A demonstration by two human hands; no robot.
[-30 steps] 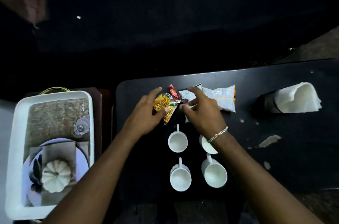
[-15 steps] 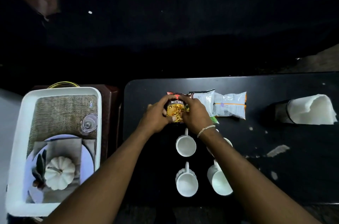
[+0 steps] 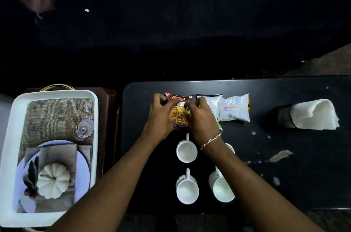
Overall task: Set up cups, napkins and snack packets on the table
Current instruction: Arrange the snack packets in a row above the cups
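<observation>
**A:** Head view, centre: what do the hands hold?

**B:** The left hand and right hand both press on the mixture packet, fingers curled over its top and sides. It lies flat on the black table, near the far edge.

**A:** And beside it?

**B:** Just right of it lie a silver packet and a white packet, overlapping. Further right, well apart, a dark holder lies on its side with white napkins protruding.

**A:** The cups?

**B:** Four white cups sit nearer the person; one lies below the packet, another is mostly hidden by the right forearm.

**A:** Left margin?

**B:** A white tray holds a woven mat, a glass and a white pumpkin.
</observation>
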